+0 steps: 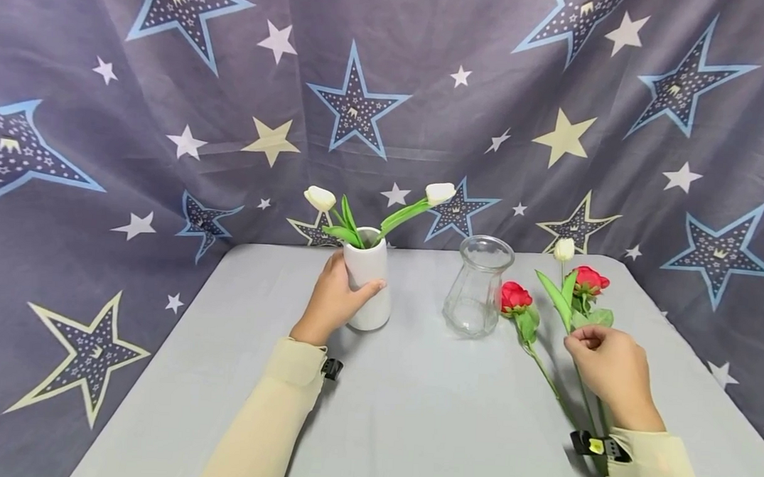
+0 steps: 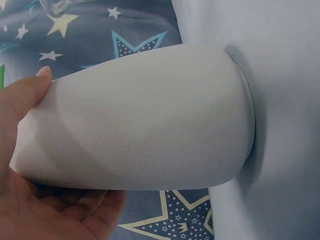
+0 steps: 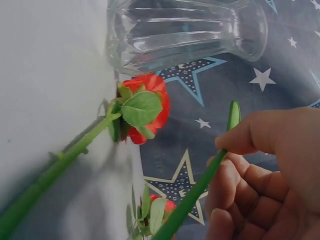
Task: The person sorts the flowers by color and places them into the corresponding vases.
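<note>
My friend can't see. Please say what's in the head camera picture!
A person's left grip holds a white vase with two white tulips; the right grip pinches a third white tulip. A clear glass vase stands on the grey table near two red roses.

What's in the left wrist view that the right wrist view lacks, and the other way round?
Only the left wrist view: the white vase, gripped by the left hand.

Only the right wrist view: two red roses, and the right hand pinching a green stem between its fingers.

Both: the table, the starry backdrop and clear glass, a glass vase on the right, only an edge, likely its own, on the left.
</note>
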{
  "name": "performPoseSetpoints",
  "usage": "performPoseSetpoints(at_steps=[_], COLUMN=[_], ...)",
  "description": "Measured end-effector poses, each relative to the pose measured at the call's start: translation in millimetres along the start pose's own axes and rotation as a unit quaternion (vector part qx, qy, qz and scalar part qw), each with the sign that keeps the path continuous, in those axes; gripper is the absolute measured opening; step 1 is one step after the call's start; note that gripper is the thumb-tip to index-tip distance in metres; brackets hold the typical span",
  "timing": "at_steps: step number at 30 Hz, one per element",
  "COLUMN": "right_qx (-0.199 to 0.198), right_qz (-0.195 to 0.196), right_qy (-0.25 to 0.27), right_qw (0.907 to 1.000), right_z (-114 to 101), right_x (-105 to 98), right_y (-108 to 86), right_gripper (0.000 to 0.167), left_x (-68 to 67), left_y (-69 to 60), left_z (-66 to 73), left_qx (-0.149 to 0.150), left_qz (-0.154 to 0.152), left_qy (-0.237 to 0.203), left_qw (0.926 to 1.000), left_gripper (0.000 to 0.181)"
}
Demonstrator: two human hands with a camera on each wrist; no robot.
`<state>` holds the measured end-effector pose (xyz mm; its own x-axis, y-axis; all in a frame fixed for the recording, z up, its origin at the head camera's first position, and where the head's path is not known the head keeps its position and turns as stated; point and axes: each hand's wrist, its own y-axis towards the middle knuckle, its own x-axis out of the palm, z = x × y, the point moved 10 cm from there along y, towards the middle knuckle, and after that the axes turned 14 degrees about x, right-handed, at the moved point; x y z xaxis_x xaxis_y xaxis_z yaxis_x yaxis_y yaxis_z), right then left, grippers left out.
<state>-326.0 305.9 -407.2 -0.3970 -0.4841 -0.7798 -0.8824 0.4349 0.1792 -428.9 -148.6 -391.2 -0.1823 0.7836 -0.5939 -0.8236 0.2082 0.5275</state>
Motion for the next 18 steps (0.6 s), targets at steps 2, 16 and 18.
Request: performPoseSetpoints(at_steps=[2,16,18], right_qx=[-0.001,-0.022,-0.026], right_qz=[0.005,0.017,0.023], right_qy=[0.003,0.043,0.046], right_qw=[1.0,0.9987,0.9983], right_z=[-1.2,-31.4,-34.7], right_x=[-3.5,-19.0,-21.7], right_y=[-0.2,-3.7,-4.2], right_gripper=[0.013,0.015,0.014], left_x=[1.1,3.2,2.7], left_y=[0.2,1.1,0.4], left_z=[0.2,-3.3,-3.5], left_qx=[0.0,-0.007,-0.009], left_qz=[-0.001,-0.001,-0.001], left_qy=[-0.002,-0.002,-0.001], left_qw=[1.0,1.0,1.0], left_gripper=[0.092,0.093,0.093])
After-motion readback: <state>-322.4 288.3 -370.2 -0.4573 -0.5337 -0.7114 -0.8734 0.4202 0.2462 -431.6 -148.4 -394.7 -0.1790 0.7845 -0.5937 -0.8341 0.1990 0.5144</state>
